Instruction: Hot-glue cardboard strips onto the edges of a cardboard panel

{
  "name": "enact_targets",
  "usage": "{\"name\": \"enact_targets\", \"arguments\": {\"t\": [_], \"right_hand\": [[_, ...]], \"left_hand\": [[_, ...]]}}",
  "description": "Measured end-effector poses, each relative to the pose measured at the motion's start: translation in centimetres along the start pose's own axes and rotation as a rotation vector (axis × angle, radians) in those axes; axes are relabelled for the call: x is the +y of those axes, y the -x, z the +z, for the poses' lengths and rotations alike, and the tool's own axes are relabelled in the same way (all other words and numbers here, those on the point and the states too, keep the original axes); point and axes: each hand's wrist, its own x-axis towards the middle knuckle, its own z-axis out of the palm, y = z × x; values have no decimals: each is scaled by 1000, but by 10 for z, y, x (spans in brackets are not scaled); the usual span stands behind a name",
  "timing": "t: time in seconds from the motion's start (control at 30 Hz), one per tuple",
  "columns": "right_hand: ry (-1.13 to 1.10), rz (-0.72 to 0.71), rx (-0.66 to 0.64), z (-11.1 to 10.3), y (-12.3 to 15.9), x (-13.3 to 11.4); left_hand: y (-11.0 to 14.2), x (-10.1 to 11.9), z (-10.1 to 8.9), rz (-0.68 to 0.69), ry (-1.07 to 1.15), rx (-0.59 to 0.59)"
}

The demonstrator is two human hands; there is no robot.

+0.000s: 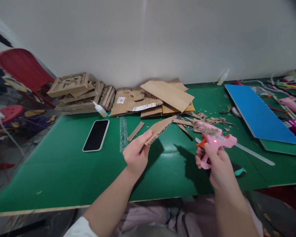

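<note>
The left hand [136,151] pinches the near end of a cardboard piece [160,129], thumb on top, holding it tilted above the table [64,171]. The right hand [220,164] is closed round the handle of a pink glue gun [218,140], its light lit and a glue stick [256,154] jutting from the back. Gun and piece are apart, above scraps [212,120] and near a ruler [123,135]. Some work seems done: built-up cardboard panels [71,85] lie stacked beyond the phone [96,135]. The held piece shows no clear glue or join, so it seems still to be worked, with loose sheets [166,93] behind. The nozzle tip is hard to make out, the left fingertips are hidden, and trigger pressure cannot be told.
</note>
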Motion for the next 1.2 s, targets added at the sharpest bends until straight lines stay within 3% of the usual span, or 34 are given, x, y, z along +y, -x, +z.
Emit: {"name": "enact_targets", "arguments": {"t": [0.37, 0.6, 0.77, 0.97, 1.2], "right_hand": [[-65, 75, -58, -10, -3, -6], [-25, 23, -199, -15, 4, -5], [-28, 12, -385, -17, 8, -3], [-125, 36, -321, -12, 12, -8], [-103, 34, -320, -11, 13, -12]], "left_hand": [[1, -3, 2, 15, 27, -13], [3, -4, 2, -10, 50, -11], [3, -4, 2, -18, 73, -27], [1, -1, 1, -22, 40, 3], [2, -7, 4, -315, 82, 98]]}}
